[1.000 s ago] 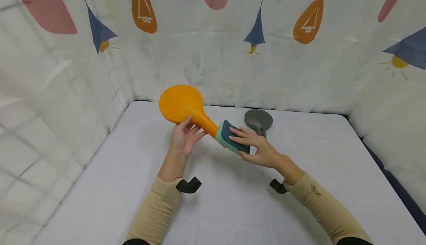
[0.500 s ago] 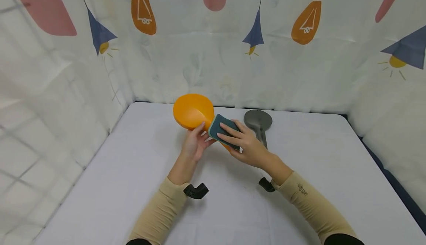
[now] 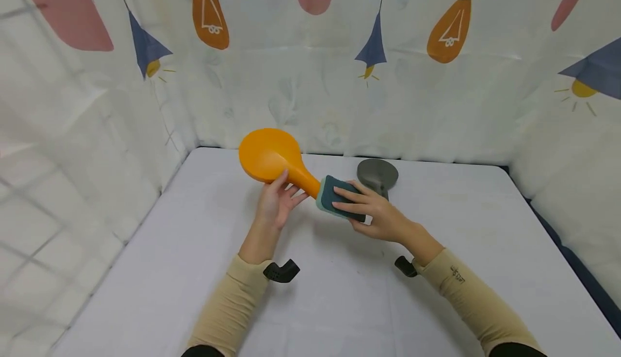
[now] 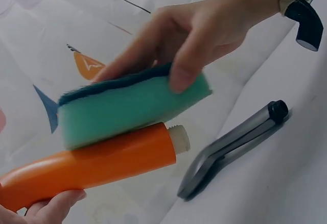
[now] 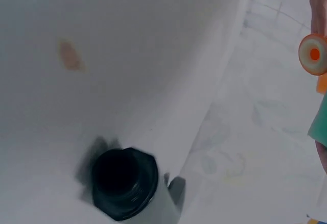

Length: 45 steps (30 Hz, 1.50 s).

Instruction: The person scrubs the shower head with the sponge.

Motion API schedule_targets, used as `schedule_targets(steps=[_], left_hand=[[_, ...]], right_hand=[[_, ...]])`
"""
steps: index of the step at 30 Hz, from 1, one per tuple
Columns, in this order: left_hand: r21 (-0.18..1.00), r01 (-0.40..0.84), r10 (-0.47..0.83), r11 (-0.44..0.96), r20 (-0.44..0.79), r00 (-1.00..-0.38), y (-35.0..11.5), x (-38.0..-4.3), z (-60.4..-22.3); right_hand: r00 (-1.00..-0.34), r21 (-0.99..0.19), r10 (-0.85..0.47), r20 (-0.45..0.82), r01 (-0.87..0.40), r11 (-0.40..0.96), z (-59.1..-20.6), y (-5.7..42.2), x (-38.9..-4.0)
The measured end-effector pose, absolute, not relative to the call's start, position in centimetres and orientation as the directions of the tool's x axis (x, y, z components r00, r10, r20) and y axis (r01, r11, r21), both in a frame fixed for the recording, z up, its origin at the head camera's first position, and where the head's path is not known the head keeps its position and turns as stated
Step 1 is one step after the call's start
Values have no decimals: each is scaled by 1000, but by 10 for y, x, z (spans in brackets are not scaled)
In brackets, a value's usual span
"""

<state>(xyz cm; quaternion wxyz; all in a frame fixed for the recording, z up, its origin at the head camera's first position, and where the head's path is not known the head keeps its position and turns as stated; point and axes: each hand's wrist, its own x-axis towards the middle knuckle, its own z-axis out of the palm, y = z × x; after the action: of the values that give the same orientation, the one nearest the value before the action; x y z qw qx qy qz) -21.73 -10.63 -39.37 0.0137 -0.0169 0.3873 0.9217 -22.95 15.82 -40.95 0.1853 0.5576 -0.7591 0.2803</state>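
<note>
An orange hand shower head is held up above the table, its round head to the upper left. My left hand holds it where the head meets the handle. In the left wrist view its pale threaded end sticks out past the handle. My right hand grips a sponge with a dark teal top and a mint-green foam side. The foam lies against the upper side of the orange handle, near the threaded end. My left fingers are partly hidden behind the shower head.
A grey shower head lies on the white table behind my right hand. Its black threaded end looms close in the right wrist view. A printed fabric curtain rises along the table's back and sides.
The sponge slid along the handle toward the round head, then back toward the threaded end. The shower head shifted right and down, then returned left and up. The grey shower head stayed put.
</note>
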Motion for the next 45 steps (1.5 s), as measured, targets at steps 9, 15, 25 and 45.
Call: schedule_targets(steps=[9, 15, 25, 45], left_hand=[[768, -90, 93, -634, -40, -995, -89, -214, -402], [755, -71, 26, -652, -71, -997, -93, -216, -399], [729, -78, 27, -681, -81, -996, -103, -217, -395], [639, -41, -6, -768, -71, -997, -126, -217, -383]], right_hand=[[-333, -192, -681, 652, -942, 277, -398, 130, -233], [-128, 155, -810, 573, -953, 260, -394, 130, -227], [-173, -105, -797, 578, -985, 138, -402, 149, -234], [-217, -135, -734, 644, -976, 169, -419, 146, -224]])
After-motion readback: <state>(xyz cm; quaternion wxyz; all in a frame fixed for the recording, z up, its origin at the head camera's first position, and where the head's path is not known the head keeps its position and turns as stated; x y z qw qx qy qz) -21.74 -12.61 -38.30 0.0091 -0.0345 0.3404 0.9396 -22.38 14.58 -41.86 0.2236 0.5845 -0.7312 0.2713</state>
